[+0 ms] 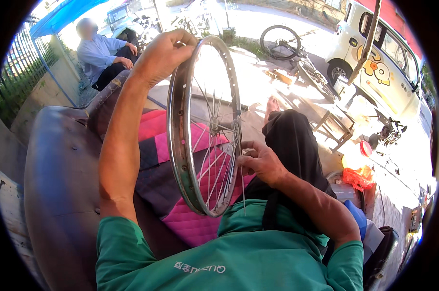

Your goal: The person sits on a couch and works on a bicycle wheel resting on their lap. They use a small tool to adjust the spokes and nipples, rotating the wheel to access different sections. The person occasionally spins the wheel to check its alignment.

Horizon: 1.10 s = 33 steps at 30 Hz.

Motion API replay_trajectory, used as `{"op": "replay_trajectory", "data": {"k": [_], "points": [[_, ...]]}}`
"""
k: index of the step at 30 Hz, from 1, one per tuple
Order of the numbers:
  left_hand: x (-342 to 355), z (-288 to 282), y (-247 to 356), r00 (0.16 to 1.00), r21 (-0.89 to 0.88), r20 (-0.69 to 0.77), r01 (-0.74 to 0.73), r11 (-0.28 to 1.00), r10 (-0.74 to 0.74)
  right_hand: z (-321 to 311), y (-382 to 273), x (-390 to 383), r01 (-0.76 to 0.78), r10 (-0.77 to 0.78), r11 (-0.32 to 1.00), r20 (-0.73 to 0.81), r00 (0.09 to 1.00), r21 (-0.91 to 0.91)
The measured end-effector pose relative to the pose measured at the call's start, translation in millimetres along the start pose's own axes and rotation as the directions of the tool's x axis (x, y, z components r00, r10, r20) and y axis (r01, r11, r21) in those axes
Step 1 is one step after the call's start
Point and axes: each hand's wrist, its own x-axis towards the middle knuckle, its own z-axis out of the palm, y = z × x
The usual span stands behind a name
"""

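Head view: sofa (59,184) fills the left edge, bright ground (253,82) opens at upper centre, and the wheel (214,128) tilts mid-frame, left hand (167,52) above, gripping its rim (181,121), right hand (264,165) at its right side, pinching a spoke (243,191)!

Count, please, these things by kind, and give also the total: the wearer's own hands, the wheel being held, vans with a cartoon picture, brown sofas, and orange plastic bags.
Wearer's hands, left hand and right hand: 2
Held wheel: 1
Van with cartoon: 1
Brown sofa: 1
Orange plastic bag: 1
Total: 6
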Motion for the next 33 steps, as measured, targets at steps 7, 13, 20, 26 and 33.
{"op": "replay_trajectory", "data": {"k": [7, 13, 20, 26, 33], "points": [[-4, 0, -4, 0.999, -0.076, 0.009, -0.030, 0.997, 0.030, -8, 1, -19, 0.107, -0.084, 0.964, -0.100, 0.991, 0.242], [-11, 2, 3, 0.992, -0.179, -0.005, 0.121, 0.976, -0.124, -14, 1, -25, 0.188, -0.174, 0.919, -0.070, 0.982, 0.347], [-20, 1, 9, 0.991, -0.219, -0.007, 0.126, 0.968, -0.131, -9, -7, -23, 0.359, -0.349, 0.918, -0.085, 0.933, 0.167], [-17, 0, 3, 0.994, -0.208, 0.029, 0.106, 0.972, -0.102, -14, -35, -18, 0.403, -0.395, 0.915, -0.146, 0.907, 0.024], [-25, -21, -21, 0.997, -0.237, 0.022, 0.083, 0.968, -0.080, -13, -44, 7, 0.425, -0.429, 0.901, -0.035, 0.903, -0.083]]}}
